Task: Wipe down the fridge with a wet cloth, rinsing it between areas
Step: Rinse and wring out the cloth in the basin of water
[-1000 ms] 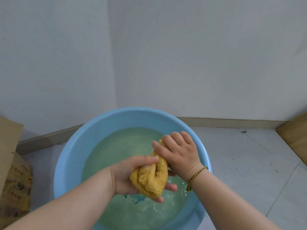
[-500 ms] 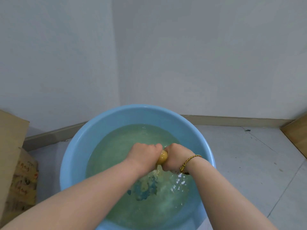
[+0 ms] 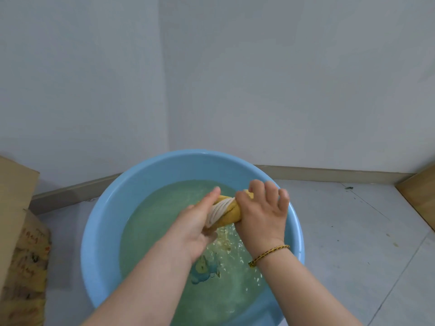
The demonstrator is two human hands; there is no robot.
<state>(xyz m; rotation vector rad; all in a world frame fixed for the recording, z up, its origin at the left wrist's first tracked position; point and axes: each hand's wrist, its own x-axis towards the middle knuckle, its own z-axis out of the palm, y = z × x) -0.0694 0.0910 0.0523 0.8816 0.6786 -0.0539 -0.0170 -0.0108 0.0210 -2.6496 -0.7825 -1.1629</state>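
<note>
Head: left hand (image 3: pixel 195 229), right hand (image 3: pixel 261 215) grip cloth (image 3: pixel 227 211) over basin (image 3: pixel 98 231).

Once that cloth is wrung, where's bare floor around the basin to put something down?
The widest bare floor lies right of the basin, bordered by the baseboard and the wooden panel. On the left there is only a narrow strip before the cardboard box. Above the basin, left hand and right hand crowd the cloth.

No text can be read; the printed marks on the cardboard box (image 3: pixel 28 255) are too blurred to be made out.
</note>
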